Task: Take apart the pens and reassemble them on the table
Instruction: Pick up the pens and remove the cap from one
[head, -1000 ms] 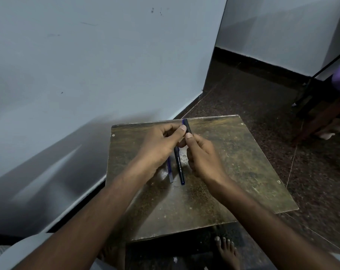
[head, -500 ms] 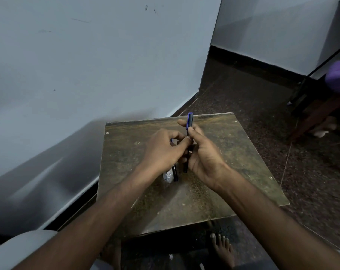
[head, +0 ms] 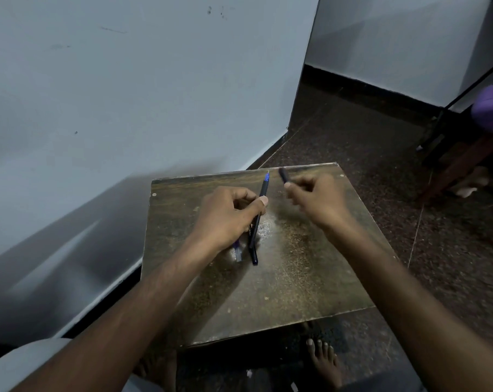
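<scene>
Pen (head: 260,210) between left fingers (head: 263,200)

overall: dim room, cool grey-blue cast, low contrast
glare: pale sheen on the table (head: 296,278) just right of the left hand (head: 225,216), between both hands
shadows: broad soft shadow on the wall (head: 126,94) left of the left hand; dark under table edge near the feet
blur: right hand (head: 318,199) motion-smeared, cap (head: 283,175) in it soft; left hand and pen (head: 263,190) sharper
distortion: wide-angle, wall corner and forearms bend toward frame edges
noise: grainy dark floor right of the right hand
</scene>
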A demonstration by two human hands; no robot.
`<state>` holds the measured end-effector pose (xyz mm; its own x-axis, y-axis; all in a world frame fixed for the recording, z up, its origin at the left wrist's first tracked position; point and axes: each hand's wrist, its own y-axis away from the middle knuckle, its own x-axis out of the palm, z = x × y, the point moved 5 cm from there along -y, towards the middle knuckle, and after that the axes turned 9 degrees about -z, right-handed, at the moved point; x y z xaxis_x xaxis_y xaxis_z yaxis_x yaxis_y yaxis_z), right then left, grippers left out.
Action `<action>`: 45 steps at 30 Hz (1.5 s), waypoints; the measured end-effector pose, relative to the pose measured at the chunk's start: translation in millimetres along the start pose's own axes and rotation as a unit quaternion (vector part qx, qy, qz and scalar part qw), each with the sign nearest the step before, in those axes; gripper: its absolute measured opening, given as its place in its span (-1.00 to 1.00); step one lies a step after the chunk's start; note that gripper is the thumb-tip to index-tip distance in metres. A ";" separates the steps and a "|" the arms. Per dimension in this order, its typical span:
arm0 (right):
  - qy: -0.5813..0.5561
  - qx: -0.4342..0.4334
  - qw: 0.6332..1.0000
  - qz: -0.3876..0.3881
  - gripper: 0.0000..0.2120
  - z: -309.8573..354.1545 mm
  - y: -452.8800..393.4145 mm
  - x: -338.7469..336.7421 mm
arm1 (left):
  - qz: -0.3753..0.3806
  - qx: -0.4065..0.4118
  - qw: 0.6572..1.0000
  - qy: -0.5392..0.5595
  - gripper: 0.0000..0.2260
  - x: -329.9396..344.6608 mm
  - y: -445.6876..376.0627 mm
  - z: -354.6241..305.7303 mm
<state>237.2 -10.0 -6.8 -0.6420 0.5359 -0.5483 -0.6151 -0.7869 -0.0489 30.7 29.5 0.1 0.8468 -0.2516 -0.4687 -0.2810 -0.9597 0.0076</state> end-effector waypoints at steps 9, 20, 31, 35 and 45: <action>0.183 -0.093 0.978 0.032 -0.79 2.2 13.2 33.5 | 0.003 -0.062 0.994 0.093 -0.90 1.6 -2.0 8.0; -0.180 0.015 0.949 0.260 -0.79 18.1 58.8 21.3 | 0.000 -0.052 0.983 0.175 -0.91 0.5 -6.5 6.5; -0.272 0.091 0.910 0.300 -0.81 8.3 63.1 14.5 | 0.061 -0.044 0.956 0.283 -0.77 12.6 -3.0 -9.6; -0.264 0.097 0.918 0.279 -0.87 2.9 60.7 12.3 | 0.011 -0.009 0.973 0.230 -0.84 11.0 -8.3 -10.3; -0.134 0.021 0.977 0.164 -0.71 1.4 63.1 3.3 | -0.055 -0.035 0.983 0.169 -0.57 8.4 -7.1 -3.0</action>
<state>195.7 -57.4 -10.5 -0.9015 0.3219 -0.2892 -0.3704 -0.9196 0.1312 41.2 33.8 -1.2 0.9753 -0.1625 -0.1497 -0.1582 -0.9866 0.0400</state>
